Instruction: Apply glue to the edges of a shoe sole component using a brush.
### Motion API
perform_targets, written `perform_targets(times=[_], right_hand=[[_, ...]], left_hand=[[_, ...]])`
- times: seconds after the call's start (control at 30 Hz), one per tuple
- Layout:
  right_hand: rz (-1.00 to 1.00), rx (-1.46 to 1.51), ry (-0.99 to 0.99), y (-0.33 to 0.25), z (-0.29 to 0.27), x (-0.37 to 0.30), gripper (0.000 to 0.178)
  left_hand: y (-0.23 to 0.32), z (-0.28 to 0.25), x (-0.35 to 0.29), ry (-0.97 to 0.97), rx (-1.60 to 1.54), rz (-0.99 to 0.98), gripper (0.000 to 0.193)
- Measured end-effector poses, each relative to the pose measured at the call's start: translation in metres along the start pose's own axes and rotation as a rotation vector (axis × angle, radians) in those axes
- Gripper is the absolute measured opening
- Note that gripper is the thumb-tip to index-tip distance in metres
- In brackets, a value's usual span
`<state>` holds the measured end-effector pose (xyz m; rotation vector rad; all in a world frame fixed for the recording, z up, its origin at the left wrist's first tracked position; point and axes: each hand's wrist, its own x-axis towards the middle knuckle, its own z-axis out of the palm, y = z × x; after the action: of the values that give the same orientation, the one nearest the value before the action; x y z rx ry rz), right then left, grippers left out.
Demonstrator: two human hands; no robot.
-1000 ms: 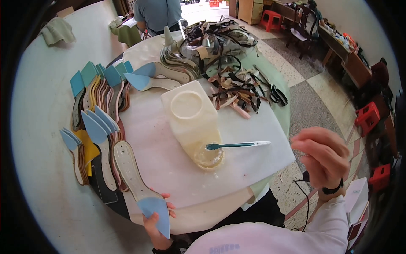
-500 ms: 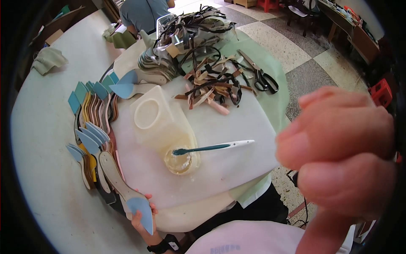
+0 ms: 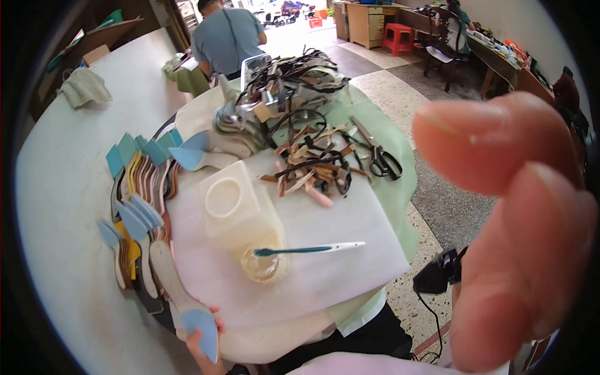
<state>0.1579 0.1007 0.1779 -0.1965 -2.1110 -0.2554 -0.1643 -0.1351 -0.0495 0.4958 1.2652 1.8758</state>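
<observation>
At the lower left, my left hand (image 3: 197,345) is closed round the blue end of a beige shoe insole (image 3: 170,272). Its fingers wrap the edge and the thumb lies against it. Very close and blurred at the right, my right hand (image 3: 519,231) is raised with its fingers partly apart and nothing visible in them. A pale plastic container (image 3: 240,194) lies on a white board (image 3: 337,275), with whitish paste about its mouth (image 3: 262,269). Across that mouth rests a toothbrush-like brush (image 3: 306,250) with a dark green and white handle.
Rows of insoles (image 3: 147,165) with blue or teal ends stand along the left. Beyond the board lie leather-like scraps (image 3: 315,162), black-handled scissors (image 3: 378,156) and a heaped bin (image 3: 294,81). A person (image 3: 228,37) sits at the far side. A red stool (image 3: 397,39) stands farther back.
My view has tilted up, showing more of the room. The right hand's fingers have loosened from a curled shape and spread. My left hand still grips the insole.
</observation>
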Motion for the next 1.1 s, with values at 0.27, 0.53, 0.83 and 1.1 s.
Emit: perform_targets(times=[0.27, 0.53, 0.83, 1.1], right_hand=[[0.075, 0.267, -0.277, 0.047, 0.080, 0.001, 0.011], [0.267, 0.175, -0.779, 0.114, 0.150, -0.055, 0.012], [0.318, 0.633, -1.192, 0.046, 0.140, -0.058, 0.031], [0.385, 0.357, -0.892, -0.004, 0.145, -0.127, 0.035]], left_hand=[[0.003, 0.000, -0.004, 0.017, 0.001, 0.018, 0.078], [0.012, 0.010, -0.001, 0.028, 0.041, -0.047, 0.069], [0.014, 0.014, 0.004, 0.055, -0.005, -0.086, 0.079], [0.021, 0.040, -0.005, 0.089, 0.004, -0.040, 0.041]])
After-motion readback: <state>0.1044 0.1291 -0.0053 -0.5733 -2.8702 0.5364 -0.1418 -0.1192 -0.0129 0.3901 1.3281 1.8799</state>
